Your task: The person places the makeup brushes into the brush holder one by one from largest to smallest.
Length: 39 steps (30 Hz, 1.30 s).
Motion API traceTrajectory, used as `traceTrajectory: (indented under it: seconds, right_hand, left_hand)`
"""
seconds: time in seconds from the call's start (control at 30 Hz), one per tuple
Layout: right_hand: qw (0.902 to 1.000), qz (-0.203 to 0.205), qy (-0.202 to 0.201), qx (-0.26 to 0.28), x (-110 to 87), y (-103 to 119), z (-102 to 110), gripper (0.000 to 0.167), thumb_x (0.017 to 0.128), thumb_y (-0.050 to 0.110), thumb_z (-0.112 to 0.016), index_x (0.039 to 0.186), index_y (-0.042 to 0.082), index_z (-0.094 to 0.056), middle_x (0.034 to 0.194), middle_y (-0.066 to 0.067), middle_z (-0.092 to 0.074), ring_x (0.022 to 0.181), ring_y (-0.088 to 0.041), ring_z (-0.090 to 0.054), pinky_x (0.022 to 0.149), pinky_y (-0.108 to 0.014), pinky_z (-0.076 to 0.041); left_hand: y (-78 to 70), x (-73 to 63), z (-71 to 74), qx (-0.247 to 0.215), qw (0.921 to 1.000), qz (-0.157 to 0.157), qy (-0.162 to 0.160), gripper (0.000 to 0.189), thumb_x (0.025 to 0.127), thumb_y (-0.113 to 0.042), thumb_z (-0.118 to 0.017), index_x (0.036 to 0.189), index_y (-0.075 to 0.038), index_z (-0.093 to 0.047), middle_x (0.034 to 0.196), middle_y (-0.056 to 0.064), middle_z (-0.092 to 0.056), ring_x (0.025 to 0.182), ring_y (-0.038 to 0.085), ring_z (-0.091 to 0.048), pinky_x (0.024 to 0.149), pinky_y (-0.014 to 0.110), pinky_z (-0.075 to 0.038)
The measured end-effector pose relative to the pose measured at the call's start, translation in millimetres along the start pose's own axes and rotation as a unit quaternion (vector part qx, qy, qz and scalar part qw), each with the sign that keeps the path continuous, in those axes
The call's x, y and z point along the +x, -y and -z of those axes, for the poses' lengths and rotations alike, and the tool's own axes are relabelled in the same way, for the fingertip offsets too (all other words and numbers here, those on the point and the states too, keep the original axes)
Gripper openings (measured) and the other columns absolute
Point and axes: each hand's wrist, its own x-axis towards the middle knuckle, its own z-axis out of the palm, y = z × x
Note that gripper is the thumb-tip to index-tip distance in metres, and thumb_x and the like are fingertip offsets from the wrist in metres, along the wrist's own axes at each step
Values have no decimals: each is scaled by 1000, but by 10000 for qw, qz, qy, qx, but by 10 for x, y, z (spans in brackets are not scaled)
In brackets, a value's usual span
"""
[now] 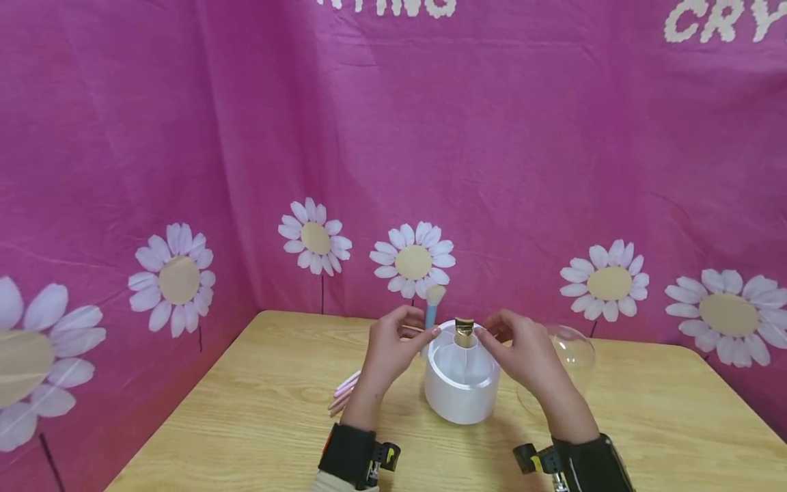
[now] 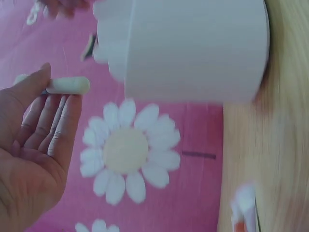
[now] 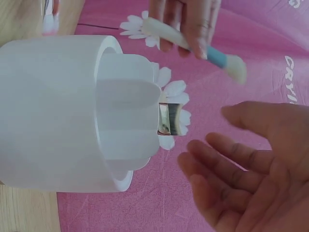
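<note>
- Pink cloth [image 1: 492, 137] with white daisies [image 1: 413, 262] hangs behind and left of a wooden table [image 1: 258, 417].
- White round holder [image 1: 461, 402] stands upright on table, between both hands, inner compartments visible from where I stand.
- Gold brush [image 1: 464, 333] sits bristles up in holder's middle compartment.
- Left hand [image 1: 393, 350], left of holder, pinches blue-and-white brush [image 1: 430, 316] between thumb and fingers; bristles up, apart from holder.
- Right hand [image 1: 524, 350], right of holder: fingers loosely bent, slightly spread, holding nothing, near gold brush.
- Clear dome [image 1: 579, 352] on table, right of holder.
- Slim pink and brown sticks [image 1: 344, 393] lie left, partly behind left forearm.
</note>
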Motion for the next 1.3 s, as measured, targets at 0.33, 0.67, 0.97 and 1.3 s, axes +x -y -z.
traceTrajectory:
  seconds: [0.33, 0.67, 0.97, 1.3]
  right_hand:
    - [9983, 456, -124, 332, 9, 61, -9, 26, 93, 31, -76, 100, 7, -71, 91, -4, -75, 85, -21, -70, 69, -35, -56]
    - [9965, 728, -284, 308, 6, 43, -15, 14, 91, 21, -77, 89, 9, -70, 81, 0, -71, 78, -18, -69, 65, -31, -55]
    - [9951, 583, -757, 257, 3, 26, 35, 16, 91, 20, -77, 93, 5, -70, 80, -4, -74, 73, -17, -68, 63, -29, -53]
    - [9825, 359, -1811, 231, -10, -3, 98, 21, 93, 21, -76, 96, 2, -70, 84, -10, -75, 74, -21, -69, 66, -19, -51]
  left_hand:
    - [-161, -119, -311, 8, 9981, -234, 565, 22, 84, -16, -85, 99, -10, -71, 90, 2, -75, 79, 11, -72, 72, 22, -57]
    - [-175, -138, -353, 391, 9966, -400, 608, 25, 83, -19, -86, 100, -13, -70, 89, -3, -76, 77, 1, -69, 69, 19, -56]
    - [-164, -148, -331, 1257, 9883, -622, 600, 36, 81, -34, -87, 107, -15, -69, 104, -2, -73, 100, 11, -68, 83, 27, -56]
    - [-121, -139, -306, 2414, 9674, -497, 576, 44, 77, -37, -90, 109, -14, -69, 108, 0, -70, 101, 21, -66, 79, 29, -53]
